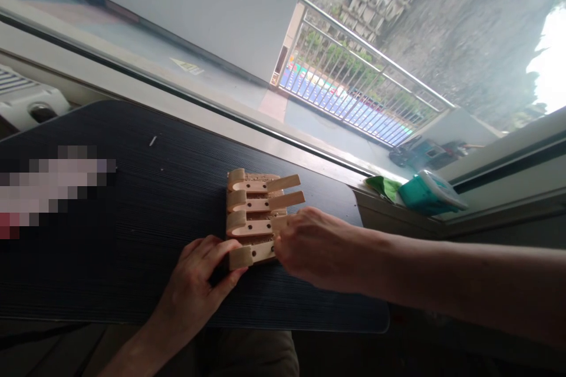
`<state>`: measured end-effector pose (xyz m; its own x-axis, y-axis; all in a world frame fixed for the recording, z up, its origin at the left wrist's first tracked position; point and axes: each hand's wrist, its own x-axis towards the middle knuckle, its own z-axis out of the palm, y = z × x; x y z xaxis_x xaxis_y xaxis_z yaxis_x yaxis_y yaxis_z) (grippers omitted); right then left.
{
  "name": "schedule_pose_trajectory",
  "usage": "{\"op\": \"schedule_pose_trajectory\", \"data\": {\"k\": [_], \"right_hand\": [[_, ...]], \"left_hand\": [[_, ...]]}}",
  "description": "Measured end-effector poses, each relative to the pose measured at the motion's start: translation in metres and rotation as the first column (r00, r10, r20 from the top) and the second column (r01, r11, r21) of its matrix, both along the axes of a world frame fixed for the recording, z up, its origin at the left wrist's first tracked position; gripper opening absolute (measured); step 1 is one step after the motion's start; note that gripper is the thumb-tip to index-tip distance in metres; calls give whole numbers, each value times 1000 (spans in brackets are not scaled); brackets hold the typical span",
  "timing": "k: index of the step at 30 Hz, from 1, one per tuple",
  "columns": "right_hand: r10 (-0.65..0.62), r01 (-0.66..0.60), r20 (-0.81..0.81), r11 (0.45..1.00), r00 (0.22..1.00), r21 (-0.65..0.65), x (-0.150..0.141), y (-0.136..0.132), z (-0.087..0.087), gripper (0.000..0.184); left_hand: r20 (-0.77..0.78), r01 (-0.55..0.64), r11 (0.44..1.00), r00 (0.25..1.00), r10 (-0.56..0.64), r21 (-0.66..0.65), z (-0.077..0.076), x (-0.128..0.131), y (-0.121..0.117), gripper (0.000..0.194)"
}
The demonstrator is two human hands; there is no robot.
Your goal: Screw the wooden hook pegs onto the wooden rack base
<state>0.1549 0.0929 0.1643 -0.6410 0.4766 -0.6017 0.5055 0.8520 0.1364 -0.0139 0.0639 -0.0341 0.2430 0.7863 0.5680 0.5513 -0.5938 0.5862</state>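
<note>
A small wooden assembly of several pale slats with rounded ends and drilled holes lies on the dark ribbed table. My left hand pinches the rounded left end of the nearest slat between thumb and fingers. My right hand comes in from the right with its fingers curled round the right end of the nearer slats, hiding what they grip. The two farther slats stick out to the right, untouched.
A window sill runs behind the table, with a teal plastic box and a green cloth at its right end. A white appliance sits far left. A tiny pale bit lies on the table. Beyond the glass is a railing.
</note>
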Motion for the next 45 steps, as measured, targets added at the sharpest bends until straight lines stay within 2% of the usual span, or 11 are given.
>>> {"op": "schedule_pose_trajectory", "data": {"k": [7,11,15,18,21,27,32,35,38,42,45], "right_hand": [[-401,408,-80,909,912,87,-8,11,-2,18],[-297,305,-88,947,951,97,-10,11,6,18],[-164,189,-115,947,980,259,-3,-4,17,16],[-114,161,-183,950,977,266,11,-13,19,17],[-138,176,-213,969,967,171,23,-15,13,15],[-220,298,-289,918,932,260,24,-13,9,16],[-277,388,-369,881,887,273,53,-22,36,20],[-440,671,-669,732,599,119,88,-30,18,32],[-669,718,-742,532,33,-448,107,-39,-38,26],[-719,609,-673,458,-175,-648,93,-45,-115,28],[-690,444,-641,485,-335,-754,73,-43,-134,26]], "left_hand": [[29,-3,999,1000,4,-42,2,1,0,27],[75,-31,996,996,37,-86,4,3,-2,27],[130,15,979,991,12,-205,15,-7,-10,30],[137,14,968,990,21,-251,38,-19,-7,33],[182,-113,989,975,128,-91,73,-16,18,29],[-211,35,999,977,-42,-36,119,13,58,25],[-477,-209,938,877,55,-277,131,-14,63,37],[-330,-284,854,933,142,-437,136,-27,97,56],[-239,-171,810,970,40,-561,127,-20,129,56],[-69,44,748,990,-120,-662,100,1,136,61],[21,130,733,987,-156,-667,90,3,124,68]]}}
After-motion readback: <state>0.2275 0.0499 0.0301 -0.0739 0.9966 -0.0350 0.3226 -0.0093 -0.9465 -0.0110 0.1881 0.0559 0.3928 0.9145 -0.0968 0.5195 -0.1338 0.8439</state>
